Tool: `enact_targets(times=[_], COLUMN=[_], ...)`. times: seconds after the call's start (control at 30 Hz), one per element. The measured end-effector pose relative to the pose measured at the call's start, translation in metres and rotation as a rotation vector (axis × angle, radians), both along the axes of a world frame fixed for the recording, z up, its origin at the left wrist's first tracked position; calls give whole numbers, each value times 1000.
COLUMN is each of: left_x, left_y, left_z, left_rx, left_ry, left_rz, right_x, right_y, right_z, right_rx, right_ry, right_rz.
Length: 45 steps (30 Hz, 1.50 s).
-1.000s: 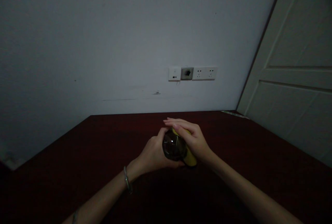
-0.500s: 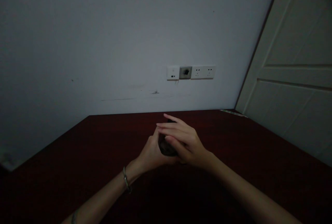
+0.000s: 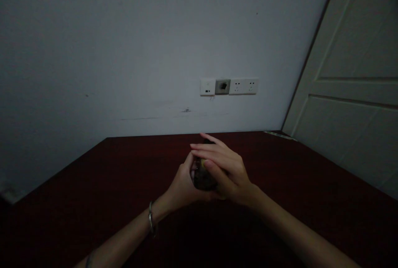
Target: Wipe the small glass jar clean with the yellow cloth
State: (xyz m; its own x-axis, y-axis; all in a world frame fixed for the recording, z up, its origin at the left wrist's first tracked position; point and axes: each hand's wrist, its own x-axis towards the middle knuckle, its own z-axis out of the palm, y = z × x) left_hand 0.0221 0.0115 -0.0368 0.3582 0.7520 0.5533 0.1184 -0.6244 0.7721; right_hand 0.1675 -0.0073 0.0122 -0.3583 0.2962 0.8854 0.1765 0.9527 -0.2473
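Note:
Between my two hands is a dark, rounded object (image 3: 203, 179) with a small yellowish patch near my right thumb; most of it is covered and its kind is not clear. My left hand (image 3: 184, 183) cups it from the left and below, the thumb pointing up. From above and the right, my right hand (image 3: 225, 166) lies over it with the fingers reaching across to the left thumb. A bracelet (image 3: 151, 218) circles my left wrist. Both hands are held above the dark red tabletop (image 3: 139, 164).
A pale wall (image 3: 139, 52) rises behind the tabletop, carrying a row of sockets and a switch (image 3: 222, 87). At the right stands a panelled white door (image 3: 351, 94). A thin pale strip (image 3: 280, 135) lies at the table's far right corner.
The object has shifted slightly to the right and turned a little, so a yellowish patch now shows. My right hand has moved slightly right with it. My left hand still cups it.

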Motion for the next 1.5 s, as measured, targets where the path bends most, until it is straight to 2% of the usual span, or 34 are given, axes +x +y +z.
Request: enact_targets(times=[0.1, 0.17, 0.23, 0.37, 0.47, 0.53, 0.63, 0.8, 0.9, 1.0, 1.13, 1.33, 1.5], left_x=[5, 7, 7, 3, 1, 1, 3, 6, 6, 5, 2, -3, -2], left_y=[1, 1, 2, 4, 4, 3, 1, -1, 0, 2, 6, 13, 16], left_z=[-2, -3, -5, -8, -11, -11, -7, 0, 0, -2, -7, -8, -8], left_rx=[-54, -90, -121, -198, -305, -374, -407, -335, -345, -404, -437, -368, -331], left_ry=[-101, -158, -201, -233, -254, -260, -293, -315, -310, -303, -285, -301, -270], left_rz=[-29, -77, -140, -209, -231, -259, -272, -142, -126, -209, -288, -256, -243], right_x=[-1, 0, 1, 0, -3, -4, -4, -3, -2, -1, 2, 1, -3], right_y=[-2, 1, 7, 14, 13, 11, 8, 6, 8, 14, 21, 27, 36], right_z=[1, -1, -3, -6, -7, -7, -9, -13, -15, -17, -18, -23, -31], right_rx=[76, 43, -56, -361, -456, -415, -245, 100, 133, 18, -284, -597, -830], right_ry=[-43, -26, 48, 225, 289, 304, 284, 127, 100, 159, 250, 406, 668], right_rz=[4, 22, 40, 49, 6, -26, -48, -21, -2, 15, 15, 42, 110])
